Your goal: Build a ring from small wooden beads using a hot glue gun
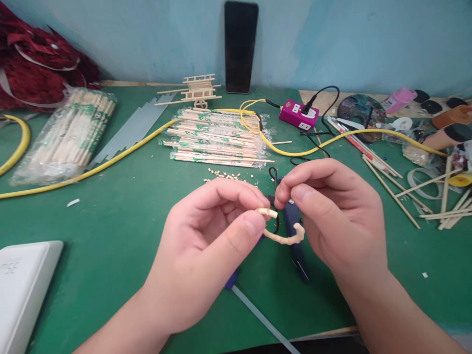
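Note:
My left hand [206,246] pinches one end of a curved strip of small glued wooden pieces [283,237] between thumb and fingertips. My right hand [335,216] curls closed just right of it, its fingertips nearly meeting my left hand, and the strip's far end rests against its underside. Below both hands lies a blue hot glue gun [295,246], partly hidden, with a black cord [273,174] looping up behind my fingers. A translucent glue stick [261,319] runs from it toward the bottom edge. Several tiny cut wooden pieces [224,174] lie just beyond my left hand.
A green mat [121,226] covers the bench. Plastic-wrapped chopstick bundles [217,140] and a yellow hose [324,140] lie ahead, with a small wooden cart model [197,91] and a phone [240,46] behind. Loose chopsticks [398,191] lie right; a white box [22,295] sits lower left.

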Demonstrator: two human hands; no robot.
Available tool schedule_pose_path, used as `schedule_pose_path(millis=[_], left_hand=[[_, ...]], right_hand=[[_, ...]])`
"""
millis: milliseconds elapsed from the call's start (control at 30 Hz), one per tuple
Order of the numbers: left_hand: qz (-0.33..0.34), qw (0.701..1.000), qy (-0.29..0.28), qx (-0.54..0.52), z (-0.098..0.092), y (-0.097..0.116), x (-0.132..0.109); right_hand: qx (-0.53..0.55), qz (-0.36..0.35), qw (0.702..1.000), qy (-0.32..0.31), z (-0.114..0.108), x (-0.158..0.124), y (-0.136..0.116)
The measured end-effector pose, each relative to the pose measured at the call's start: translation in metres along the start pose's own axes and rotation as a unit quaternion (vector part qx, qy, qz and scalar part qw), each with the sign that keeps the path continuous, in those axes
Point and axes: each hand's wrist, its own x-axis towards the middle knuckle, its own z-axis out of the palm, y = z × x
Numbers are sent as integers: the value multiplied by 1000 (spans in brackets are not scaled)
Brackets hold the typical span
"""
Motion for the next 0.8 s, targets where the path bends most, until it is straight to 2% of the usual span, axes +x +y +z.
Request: schedule_pose_path(millis=[133,367,567,800], left_hand=[[-46,994,-38,-93,-3,-1,6],[-72,986,-33,-144,-1,2,12],[-81,983,-34,-159,-1,1,12],[-94,983,-39,-156,0,0,12]], right_hand=[[-18,-39,999,-21,1,2,1],[-69,-164,978,-107,-4,6,7],[-153,-229,958,-77,-5,4,12],[-162,-215,961,-63,-5,2,7]])
